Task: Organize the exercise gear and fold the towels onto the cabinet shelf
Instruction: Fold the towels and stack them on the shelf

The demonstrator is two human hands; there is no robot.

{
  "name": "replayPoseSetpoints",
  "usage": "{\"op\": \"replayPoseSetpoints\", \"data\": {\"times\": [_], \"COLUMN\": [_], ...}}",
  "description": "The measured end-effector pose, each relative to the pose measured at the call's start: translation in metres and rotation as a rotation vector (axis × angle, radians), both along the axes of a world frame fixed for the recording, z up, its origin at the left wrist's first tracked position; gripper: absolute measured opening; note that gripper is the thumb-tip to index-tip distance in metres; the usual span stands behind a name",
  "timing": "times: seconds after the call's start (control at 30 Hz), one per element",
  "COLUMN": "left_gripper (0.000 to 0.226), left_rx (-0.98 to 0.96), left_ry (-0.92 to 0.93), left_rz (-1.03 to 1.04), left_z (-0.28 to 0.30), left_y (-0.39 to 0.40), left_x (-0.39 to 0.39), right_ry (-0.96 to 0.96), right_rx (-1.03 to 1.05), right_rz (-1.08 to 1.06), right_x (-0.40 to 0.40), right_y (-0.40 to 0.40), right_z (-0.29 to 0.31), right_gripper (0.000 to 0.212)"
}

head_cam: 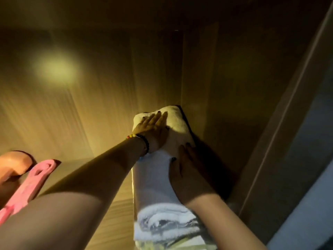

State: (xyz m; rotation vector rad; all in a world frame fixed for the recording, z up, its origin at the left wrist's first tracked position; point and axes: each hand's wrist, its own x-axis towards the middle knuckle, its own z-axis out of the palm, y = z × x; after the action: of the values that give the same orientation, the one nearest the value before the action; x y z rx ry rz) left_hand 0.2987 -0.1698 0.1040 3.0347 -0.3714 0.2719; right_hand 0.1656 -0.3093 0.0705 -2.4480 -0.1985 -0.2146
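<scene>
A stack of folded white towels (155,179) lies on the wooden cabinet shelf (115,210), running from the front edge to the back wall. My left hand (153,130) presses flat on the far end of the top towel, fingers straight, a beaded bracelet at the wrist. My right hand (189,174) rests flat on the towel's near right part, fingers spread. A darker towel edge shows under the stack on the right. Rolled folds of the lower towels face me at the shelf front.
A pink flat piece of exercise gear (30,186) and an orange rounded object (14,165) lie on the shelf at the left. The cabinet's side wall (221,105) stands close to the towels on the right. The cabinet interior is dim, with a light spot upper left.
</scene>
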Motion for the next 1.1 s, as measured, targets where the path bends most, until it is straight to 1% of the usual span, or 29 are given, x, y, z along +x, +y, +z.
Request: {"op": "replayPoseSetpoints", "data": {"times": [0.1, 0.2, 0.27, 0.33, 0.4, 0.5, 0.57, 0.6, 0.63, 0.67, 0.7, 0.77, 0.8, 0.83, 0.87, 0.93, 0.97, 1.1], "left_gripper": [0.059, 0.061, 0.063, 0.062, 0.058, 0.055, 0.058, 0.058, 0.058, 0.057, 0.056, 0.056, 0.056, 0.057, 0.057, 0.055, 0.055, 0.067], "left_rx": [-0.032, -0.096, -0.151, -0.213, -0.279, -0.395, -0.384, -0.364, -0.381, -0.432, -0.495, -0.579, -0.589, -0.599, -0.606, -0.601, -0.586, -0.493], "left_ry": [-0.033, -0.022, 0.0, 0.05, 0.107, 0.141, 0.146, 0.161, 0.195, 0.241, 0.265, 0.212, 0.188, 0.174, 0.164, 0.145, 0.147, 0.121], "left_rz": [-0.021, -0.033, -0.05, -0.072, -0.103, -0.147, -0.149, -0.146, -0.134, -0.108, -0.094, -0.131, -0.153, -0.167, -0.175, -0.189, -0.188, -0.18], "left_z": [-0.006, -0.005, -0.009, -0.015, -0.022, -0.025, -0.027, -0.027, -0.027, -0.027, -0.027, -0.026, -0.026, -0.024, -0.023, -0.018, -0.016, -0.011], "left_y": [0.006, 0.008, 0.013, 0.018, 0.022, 0.023, 0.023, 0.024, 0.024, 0.025, 0.026, 0.031, 0.033, 0.034, 0.037, 0.041, 0.043, 0.053], "left_x": [0.004, -0.004, -0.017, -0.038, -0.066, -0.113, -0.144, -0.158, -0.171, -0.185, -0.198, -0.222, -0.232, -0.241, -0.251, -0.271, -0.283, -0.33], "right_ry": [-0.001, 0.012, -0.035, -0.02, 0.019, 0.035, 0.119, 0.189, 0.234, 0.221, 0.181, 0.068, 0.044, 0.042, 0.048, 0.06, 0.045, -0.041], "right_rx": [-0.037, -0.07, -0.187, -0.244, -0.24, -0.257, -0.351, -0.41, -0.486, -0.501, -0.47, -0.36, -0.301, -0.255, -0.224, -0.21, -0.207, -0.168], "right_rz": [0.018, 0.009, -0.05, -0.068, -0.052, -0.033, -0.048, -0.045, -0.002, 0.042, 0.066, 0.086, 0.109, 0.131, 0.156, 0.208, 0.231, 0.292], "right_x": [0.005, 0.007, 0.009, 0.011, 0.01, 0.002, -0.009, -0.02, -0.033, -0.046, -0.06, -0.083, -0.092, -0.1, -0.108, -0.128, -0.139, -0.18], "right_y": [-0.001, -0.005, -0.006, -0.005, -0.005, -0.007, -0.008, -0.008, -0.009, -0.012, -0.016, -0.025, -0.029, -0.034, -0.037, -0.04, -0.04, -0.038], "right_z": [0.0, 0.004, 0.007, 0.008, 0.008, 0.01, 0.009, 0.01, 0.011, 0.01, 0.013, 0.019, 0.021, 0.022, 0.021, 0.024, 0.026, 0.037], "right_gripper": [0.055, 0.054, 0.056, 0.056, 0.056, 0.059, 0.059, 0.057, 0.049, 0.039, 0.032, 0.032, 0.03, 0.022, 0.021, 0.048, 0.054, 0.06]}}
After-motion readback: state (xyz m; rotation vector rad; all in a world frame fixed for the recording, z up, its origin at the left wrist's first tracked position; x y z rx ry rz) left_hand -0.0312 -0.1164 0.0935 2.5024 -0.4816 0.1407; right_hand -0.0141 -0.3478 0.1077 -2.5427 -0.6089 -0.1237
